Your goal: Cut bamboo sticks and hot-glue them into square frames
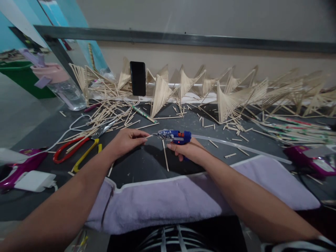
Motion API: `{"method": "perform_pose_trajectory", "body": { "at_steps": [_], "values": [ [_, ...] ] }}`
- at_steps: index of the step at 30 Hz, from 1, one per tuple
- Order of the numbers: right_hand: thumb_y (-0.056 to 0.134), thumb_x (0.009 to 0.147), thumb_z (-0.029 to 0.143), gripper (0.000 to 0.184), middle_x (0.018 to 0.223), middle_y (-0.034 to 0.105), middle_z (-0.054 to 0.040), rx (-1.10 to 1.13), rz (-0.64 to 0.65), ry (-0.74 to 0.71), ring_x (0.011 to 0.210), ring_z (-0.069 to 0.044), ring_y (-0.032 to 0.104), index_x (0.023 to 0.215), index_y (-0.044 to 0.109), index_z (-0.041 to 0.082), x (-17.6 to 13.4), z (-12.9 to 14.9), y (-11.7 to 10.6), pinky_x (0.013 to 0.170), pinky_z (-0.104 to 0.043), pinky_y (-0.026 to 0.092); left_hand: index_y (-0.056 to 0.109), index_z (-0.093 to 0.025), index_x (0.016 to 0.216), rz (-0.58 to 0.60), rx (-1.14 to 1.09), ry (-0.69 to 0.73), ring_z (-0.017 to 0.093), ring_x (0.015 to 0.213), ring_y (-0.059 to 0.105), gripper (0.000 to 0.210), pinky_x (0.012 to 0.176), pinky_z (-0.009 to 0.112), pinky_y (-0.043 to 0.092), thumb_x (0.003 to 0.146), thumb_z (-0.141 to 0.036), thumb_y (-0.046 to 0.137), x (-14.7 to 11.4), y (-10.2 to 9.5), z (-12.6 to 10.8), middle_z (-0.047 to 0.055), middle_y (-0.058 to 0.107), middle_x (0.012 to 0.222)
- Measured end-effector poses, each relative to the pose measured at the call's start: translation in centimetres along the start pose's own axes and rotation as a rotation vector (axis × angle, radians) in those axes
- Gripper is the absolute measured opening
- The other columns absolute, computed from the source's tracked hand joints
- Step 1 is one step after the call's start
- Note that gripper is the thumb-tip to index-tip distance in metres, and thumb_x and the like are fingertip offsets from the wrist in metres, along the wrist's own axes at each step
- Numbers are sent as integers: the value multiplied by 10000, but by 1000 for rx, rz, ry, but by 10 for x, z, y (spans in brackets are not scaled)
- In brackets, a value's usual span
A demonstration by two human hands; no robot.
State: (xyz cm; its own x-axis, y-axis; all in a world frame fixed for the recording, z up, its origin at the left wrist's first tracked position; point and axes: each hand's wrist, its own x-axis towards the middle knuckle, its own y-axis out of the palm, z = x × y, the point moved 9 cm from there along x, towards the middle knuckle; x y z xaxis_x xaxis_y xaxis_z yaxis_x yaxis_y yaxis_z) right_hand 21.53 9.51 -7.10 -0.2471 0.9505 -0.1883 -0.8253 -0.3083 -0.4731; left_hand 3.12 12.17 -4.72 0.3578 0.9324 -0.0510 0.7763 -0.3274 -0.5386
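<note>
My right hand (187, 149) is wrapped round the handle of a blue hot glue gun (173, 136), whose small red light is lit. A long clear glue stick (236, 144) trails out of the gun's back end to the right. The nozzle points left and meets, or nearly meets, the tip of a thin wooden stick (149, 136). My left hand (130, 140) pinches that stick between thumb and fingers. Below the gun, another wooden stick (165, 155) lies on the dark table (141, 164).
Scissors (76, 148) with red and yellow handles lie at left by a stick pile (110, 101). Twisted stick structures (161, 92) line the back around a phone (138, 78). A water bottle (63, 87) stands back left. A lilac cloth (162, 199) covers the front edge.
</note>
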Motion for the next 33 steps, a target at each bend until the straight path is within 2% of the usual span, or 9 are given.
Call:
{"method": "perform_pose_trajectory", "body": {
  "at_steps": [6, 12, 20, 30, 33],
  "values": [
    [620, 702, 454, 292, 501, 550, 36, 12, 13, 26, 359, -67, 494, 689, 573, 165, 0, -3, 0, 381, -167, 375, 693, -167, 980, 17, 31, -1, 163, 746, 615, 362, 646, 218, 469, 699, -384, 623, 1, -1, 2, 43, 703, 872],
    [608, 694, 508, 343, 512, 563, 28, -18, 39, 18, 376, -72, 504, 685, 578, 166, 1, -6, 0, 398, -175, 367, 697, -174, 971, 7, 60, -4, 139, 670, 595, 337, 590, 199, 440, 713, -371, 603, 3, -3, 5, 29, 697, 776],
    [621, 672, 526, 360, 519, 573, 28, 65, 48, -12, 376, -72, 498, 664, 589, 168, 2, -6, 1, 402, -181, 371, 675, -154, 1014, 68, 10, -71, 70, 445, 447, 391, 403, 173, 295, 707, -382, 598, 1, 3, 10, 20, 631, 636],
    [607, 694, 496, 348, 460, 542, 35, 53, 61, -48, 374, -71, 487, 588, 568, 167, 2, -4, 2, 409, -180, 352, 683, -141, 992, 85, -20, -58, 67, 433, 427, 380, 394, 168, 280, 694, -371, 627, 1, 4, 12, 7, 585, 560],
    [619, 692, 470, 330, 425, 529, 35, 53, 58, -56, 363, -71, 476, 573, 574, 166, 4, -4, 0, 398, -179, 337, 694, -155, 959, 88, -116, -37, 64, 452, 433, 339, 403, 169, 295, 685, -349, 653, -1, 5, 7, 15, 612, 608]
  ]
}}
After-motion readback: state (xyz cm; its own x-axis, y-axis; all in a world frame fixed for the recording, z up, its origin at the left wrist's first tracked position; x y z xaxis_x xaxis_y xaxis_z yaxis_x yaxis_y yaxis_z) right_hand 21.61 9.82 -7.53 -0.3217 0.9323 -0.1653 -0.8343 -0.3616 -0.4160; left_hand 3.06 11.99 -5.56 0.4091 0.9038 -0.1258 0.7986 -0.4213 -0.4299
